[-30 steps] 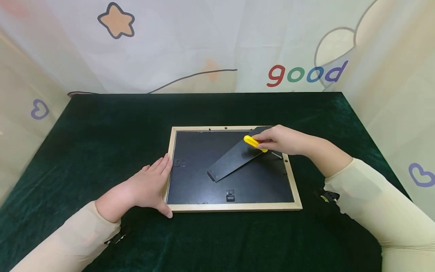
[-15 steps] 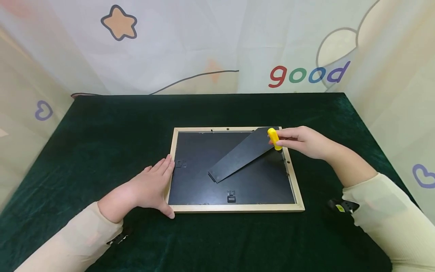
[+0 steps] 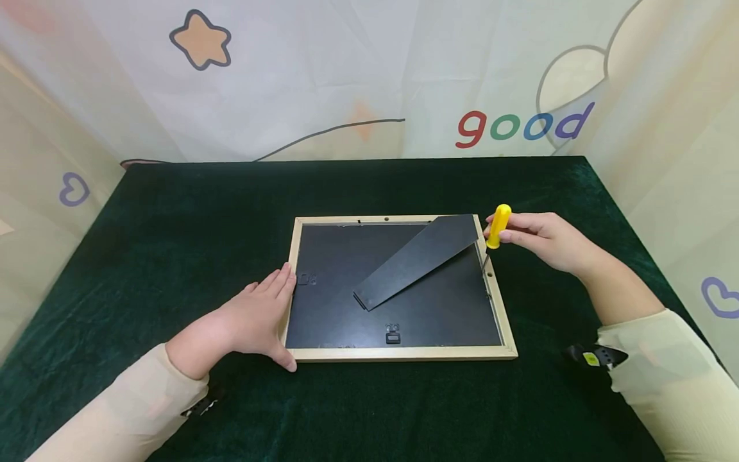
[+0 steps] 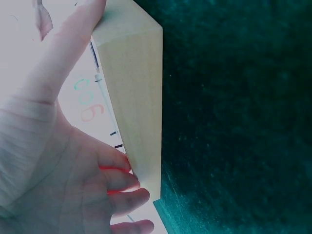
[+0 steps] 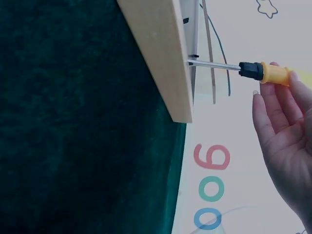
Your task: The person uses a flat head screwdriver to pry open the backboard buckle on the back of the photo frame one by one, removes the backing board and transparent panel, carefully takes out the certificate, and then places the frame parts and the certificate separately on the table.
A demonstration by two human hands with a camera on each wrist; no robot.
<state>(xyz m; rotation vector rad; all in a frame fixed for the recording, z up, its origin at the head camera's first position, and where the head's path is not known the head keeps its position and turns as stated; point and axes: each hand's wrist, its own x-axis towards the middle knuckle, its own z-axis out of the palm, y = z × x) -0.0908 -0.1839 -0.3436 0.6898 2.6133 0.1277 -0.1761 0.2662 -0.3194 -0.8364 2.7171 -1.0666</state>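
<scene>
A picture frame [image 3: 404, 353] with a pale wood border lies face down, its black backing board [image 3: 337, 256] up. A black stand leg [image 3: 424, 260] slants across the board toward the upper right corner. My left hand [image 3: 248, 324] rests along the frame's left side, fingers straight on the border and thumb at the near corner. My right hand [image 3: 548, 240] pinches the yellow handle of a screwdriver [image 3: 499, 226] over the right side. In the right wrist view, the metal shaft [image 5: 214, 65] reaches the border's inner edge beside a small dark tab [image 5: 193, 56].
Dark green velvet cloth [image 3: 202, 212] covers the table. Behind it hangs a pale printed curtain [image 3: 323, 77]. Small metal hangers [image 3: 392, 335] sit on the backing board near its front and left edges.
My right hand has moved right with the screwdriver, from over the stand leg to the frame's right border. The handle has swung from slanted to nearly upright. My left hand stays in place.
</scene>
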